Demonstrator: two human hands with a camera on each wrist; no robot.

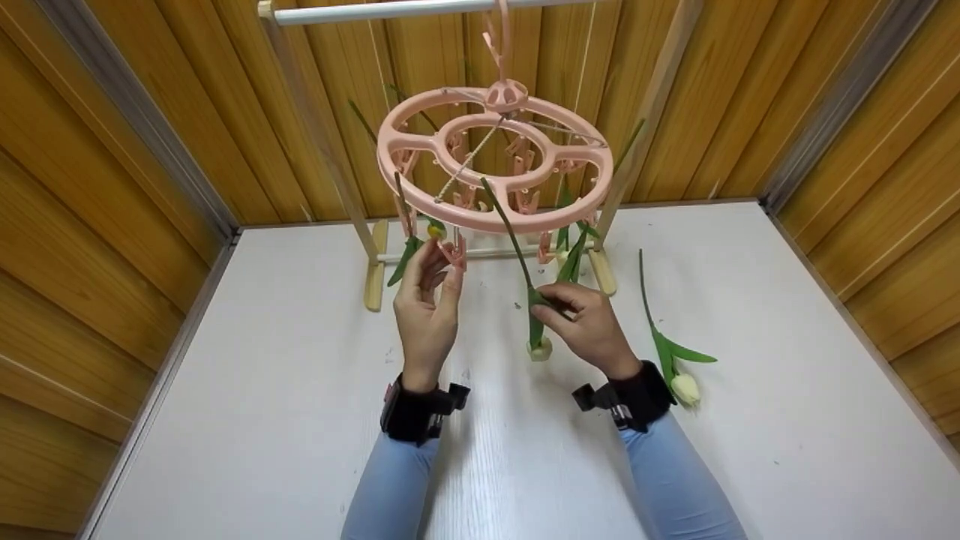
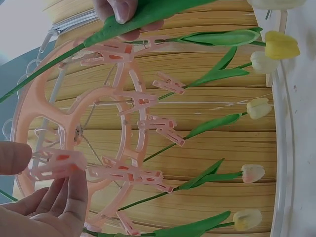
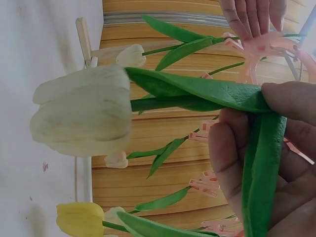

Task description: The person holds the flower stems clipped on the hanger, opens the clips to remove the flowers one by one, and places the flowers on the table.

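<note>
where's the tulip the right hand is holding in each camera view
Head: the held tulip is at centre, head down, stem running up to the pink clip hanger, pinched by the right hand.
Left wrist: its green leaf and stem cross the top edge under fingertips; the bloom is out of frame.
Right wrist: its pale bloom fills the left, leaf gripped at right.
Shared landmark: the pink clip hanger.

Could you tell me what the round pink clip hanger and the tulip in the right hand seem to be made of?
The round pink clip hanger looks like moulded plastic: uniform matte pink, with smooth rounded edges and matching pegs. The tulip held by the right hand seems artificial, perhaps soft rubbery plastic or foam: its pale bloom has a waxy, even surface, and the green leaf is thick and uniformly coloured.
</note>
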